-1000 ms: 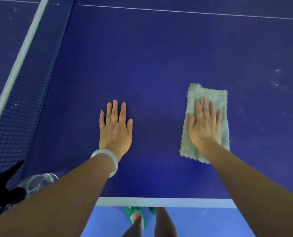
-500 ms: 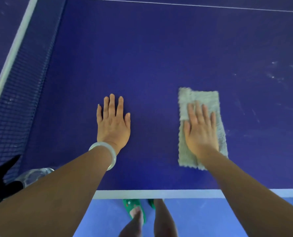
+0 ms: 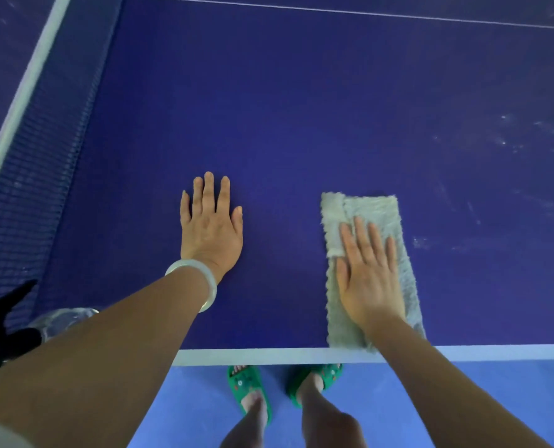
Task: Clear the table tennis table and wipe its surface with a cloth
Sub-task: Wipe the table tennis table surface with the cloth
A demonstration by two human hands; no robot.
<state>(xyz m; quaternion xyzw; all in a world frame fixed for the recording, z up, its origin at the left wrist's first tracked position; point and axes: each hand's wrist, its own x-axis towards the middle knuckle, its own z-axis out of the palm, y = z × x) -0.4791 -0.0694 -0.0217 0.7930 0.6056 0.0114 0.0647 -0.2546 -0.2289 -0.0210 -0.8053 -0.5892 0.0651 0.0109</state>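
Note:
A folded pale grey cloth [image 3: 380, 211] lies on the dark blue table tennis table [image 3: 301, 108], its near end reaching the white edge line. My right hand [image 3: 368, 270] presses flat on the cloth with straight fingers. My left hand [image 3: 211, 223], with a pale bangle on the wrist, rests flat on the bare table surface to the left of the cloth, fingers straight.
The net [image 3: 43, 150] with its white top band runs along the left side. A clear plastic bottle [image 3: 62, 321] and a black object [image 3: 1, 318] sit at the lower left. White smudges [image 3: 528, 137] mark the table at right. My feet in green slippers [image 3: 249, 389] stand below the table's edge.
My right hand has drawn the cloth back toward the near edge of the table. My left hand has stayed flat in the same place.

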